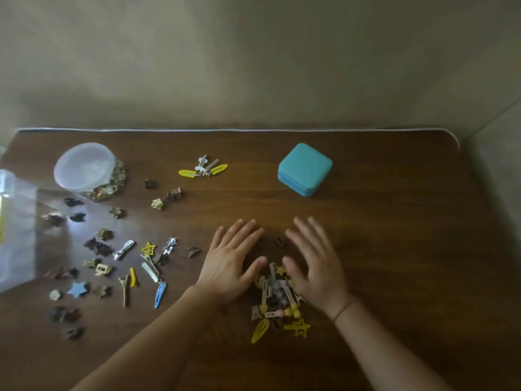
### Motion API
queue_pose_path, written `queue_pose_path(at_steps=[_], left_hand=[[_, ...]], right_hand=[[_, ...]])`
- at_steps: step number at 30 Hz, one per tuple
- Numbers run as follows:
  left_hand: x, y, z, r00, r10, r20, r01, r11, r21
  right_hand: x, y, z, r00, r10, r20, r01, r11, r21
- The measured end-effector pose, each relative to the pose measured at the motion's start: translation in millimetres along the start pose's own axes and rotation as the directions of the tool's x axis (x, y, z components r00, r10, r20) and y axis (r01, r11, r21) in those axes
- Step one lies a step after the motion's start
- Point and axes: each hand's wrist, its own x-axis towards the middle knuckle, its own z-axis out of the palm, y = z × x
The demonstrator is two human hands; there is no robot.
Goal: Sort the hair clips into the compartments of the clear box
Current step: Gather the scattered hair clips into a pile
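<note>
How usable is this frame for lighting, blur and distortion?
Head view: dim and warm; dark clips on the left blend into the brown table. Head view: right hand slightly motion-blurred, left hand sharper. Head view: wide-angle bends the table's far edge; glare on the clear box at left.

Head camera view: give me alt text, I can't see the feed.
Two open hands, left hand and right hand, flank a pile of mixed hair clips on a dark wooden table. More loose clips lie scattered left, near a clear plastic box at the edge; a closed teal square case sits behind.
</note>
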Motion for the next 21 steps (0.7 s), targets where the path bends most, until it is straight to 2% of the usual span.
queue_pose_path(at_steps=[3, 6, 8, 10, 14, 18, 21], left_hand=[[-11.2, -7.0, -0.7, 0.998, -0.057, 0.03, 0.055, 0.995, 0.084], [-24.7, -5.3, 4.2, 0.997, -0.062, 0.05, 0.058, 0.995, 0.082], [-30.8, -1.9, 6.4, 0.998, -0.047, 0.048, 0.045, 0.998, 0.048], [-38.3, 2.2, 7.9, 0.999, -0.014, 0.042, 0.013, 1.0, 0.025], [-62.7, 4.2, 13.3, 1.0, 0.023, -0.009, -0.023, 1.0, -0.004], [-78.6, -3.4, 14.4, 0.999, -0.003, -0.034, 0.001, 0.998, -0.056], [-79.0, -12.8, 7.6, 0.998, -0.027, -0.063, 0.02, 0.994, -0.11]], right_hand=[[34.1, 15.9, -5.9, 0.982, 0.034, 0.187, -0.031, 0.999, -0.022], [32.5, 14.1, 2.2, 0.945, -0.073, 0.32, 0.115, 0.987, -0.113], [17.3, 3.6, 8.6, 0.916, -0.148, 0.373, 0.196, 0.976, -0.094], [-2.0, -10.9, 15.0, 0.901, -0.185, 0.393, 0.226, 0.972, -0.06], [-32.7, -34.7, 26.0, 0.896, -0.145, 0.42, 0.188, 0.98, -0.062], [-38.9, -54.2, 35.8, 0.896, -0.097, 0.434, 0.129, 0.991, -0.045], [-35.7, -68.1, 43.6, 0.87, -0.117, 0.478, 0.156, 0.987, -0.042]])
